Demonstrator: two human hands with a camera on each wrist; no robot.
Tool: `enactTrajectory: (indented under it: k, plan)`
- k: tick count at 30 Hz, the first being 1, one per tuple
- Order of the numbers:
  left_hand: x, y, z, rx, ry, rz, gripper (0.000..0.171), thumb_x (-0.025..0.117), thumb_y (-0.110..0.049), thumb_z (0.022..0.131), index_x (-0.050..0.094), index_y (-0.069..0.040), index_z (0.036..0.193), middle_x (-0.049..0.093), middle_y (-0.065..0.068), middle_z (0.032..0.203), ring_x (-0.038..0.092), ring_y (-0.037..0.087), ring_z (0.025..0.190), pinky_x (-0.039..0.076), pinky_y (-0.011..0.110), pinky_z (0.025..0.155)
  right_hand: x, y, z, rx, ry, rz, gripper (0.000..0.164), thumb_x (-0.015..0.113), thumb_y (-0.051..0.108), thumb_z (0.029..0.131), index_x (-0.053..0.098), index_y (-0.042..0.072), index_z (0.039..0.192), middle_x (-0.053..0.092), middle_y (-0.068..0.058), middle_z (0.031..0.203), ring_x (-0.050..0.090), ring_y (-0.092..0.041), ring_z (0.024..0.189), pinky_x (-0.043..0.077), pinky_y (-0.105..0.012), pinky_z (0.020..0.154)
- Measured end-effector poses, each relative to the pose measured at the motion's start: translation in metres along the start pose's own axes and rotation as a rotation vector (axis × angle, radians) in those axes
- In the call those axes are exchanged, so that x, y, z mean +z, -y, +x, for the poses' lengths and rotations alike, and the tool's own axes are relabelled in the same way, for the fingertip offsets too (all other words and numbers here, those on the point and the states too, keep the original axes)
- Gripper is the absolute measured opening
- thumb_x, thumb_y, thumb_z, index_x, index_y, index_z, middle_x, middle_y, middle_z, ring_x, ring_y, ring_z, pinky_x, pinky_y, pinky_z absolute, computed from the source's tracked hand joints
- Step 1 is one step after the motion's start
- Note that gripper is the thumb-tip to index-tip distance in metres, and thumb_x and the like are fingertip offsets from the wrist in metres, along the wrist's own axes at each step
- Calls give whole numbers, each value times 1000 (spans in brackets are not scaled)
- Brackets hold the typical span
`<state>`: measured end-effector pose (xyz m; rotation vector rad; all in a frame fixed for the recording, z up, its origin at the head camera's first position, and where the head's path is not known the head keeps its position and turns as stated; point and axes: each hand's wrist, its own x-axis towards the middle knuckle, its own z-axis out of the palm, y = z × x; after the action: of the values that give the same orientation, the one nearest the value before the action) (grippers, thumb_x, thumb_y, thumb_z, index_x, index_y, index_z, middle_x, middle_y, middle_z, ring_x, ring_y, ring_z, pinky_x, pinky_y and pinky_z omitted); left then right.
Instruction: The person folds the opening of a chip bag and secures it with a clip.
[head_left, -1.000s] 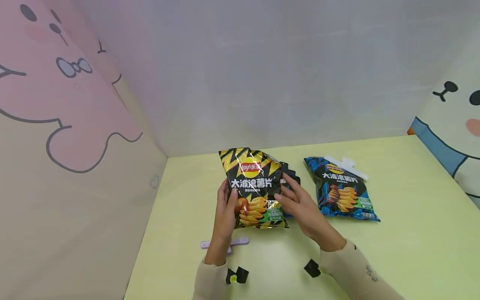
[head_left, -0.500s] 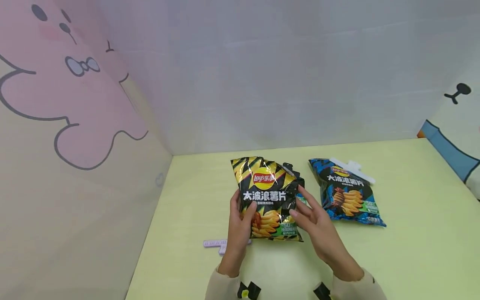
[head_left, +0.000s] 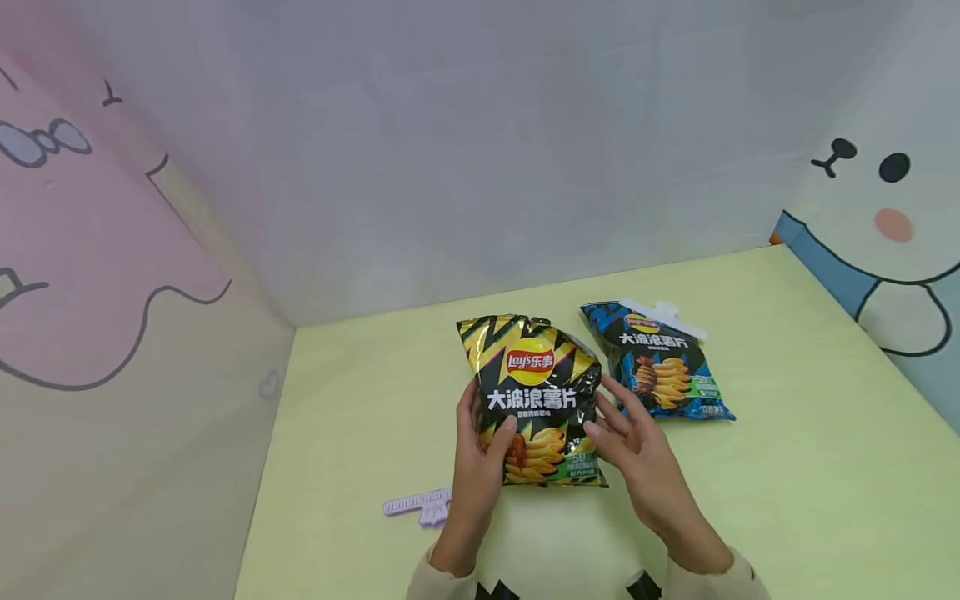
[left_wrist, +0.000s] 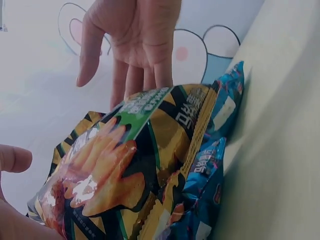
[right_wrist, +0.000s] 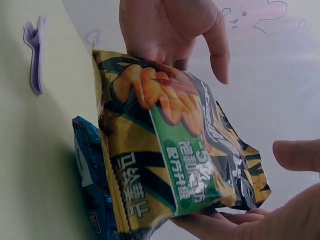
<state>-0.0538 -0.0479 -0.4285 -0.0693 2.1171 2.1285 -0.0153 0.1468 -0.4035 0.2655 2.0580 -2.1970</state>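
Observation:
A yellow-and-black bag of chips [head_left: 534, 400] is held up above the table, front facing the head camera. My left hand [head_left: 480, 467] holds its left side, fingers behind and thumb in front. My right hand [head_left: 637, 467] holds the right edge, fingers behind the bag. Both thumbs stand off the foil in the wrist views. Further right lies a blue bag of chips [head_left: 660, 362] with a white clip [head_left: 663, 317] across its top. The left wrist view shows a second blue bag [left_wrist: 202, 187], largely hidden behind the yellow one in the head view.
A lilac bag clip [head_left: 420, 504] lies on the yellow-green table [head_left: 352, 417] left of my left hand, partly covered by that hand. A pale wall [head_left: 450, 167] rises behind the table, with cartoon-printed panels on both sides.
The yellow bag has moved right and toward me in both hands, covering the second blue bag's dark top in the head view. The head view has also turned. Neither hand has let go.

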Motion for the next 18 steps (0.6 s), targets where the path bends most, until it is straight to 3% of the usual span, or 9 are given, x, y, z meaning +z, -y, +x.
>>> enactTrajectory:
  k: [3, 8, 10, 18]
  plan:
    - [4, 0, -2, -10, 6, 5, 75, 61, -33, 100, 18, -22, 160, 29, 7, 165, 34, 30, 148, 35, 53, 121, 0, 1, -2, 7, -21, 0, 69, 56, 21, 104, 19, 21, 162, 18, -15, 169, 24, -47, 152, 40, -54, 114]
    - [7, 4, -9, -45, -14, -2, 75, 62, -33, 99, 19, -21, 160, 28, 8, 165, 35, 30, 147, 36, 53, 120, 1, -4, -6, 19, -37, -10, 70, 59, 21, 103, 21, 24, 162, 20, -13, 169, 27, -48, 151, 49, -19, 99]
    - [8, 6, -11, -54, -22, -10, 75, 62, -32, 99, 19, -21, 159, 28, 8, 165, 35, 30, 147, 36, 52, 120, -1, -7, -7, 25, -35, -18, 69, 59, 21, 103, 22, 23, 161, 21, -13, 168, 27, -47, 151, 48, -14, 95]
    - [15, 12, -22, -79, -37, -20, 76, 62, -31, 99, 17, -20, 159, 37, 10, 159, 43, 29, 140, 39, 52, 118, -5, -15, -9, 44, -27, -49, 68, 60, 21, 102, 25, 22, 160, 23, -15, 167, 26, -48, 151, 48, -26, 105]
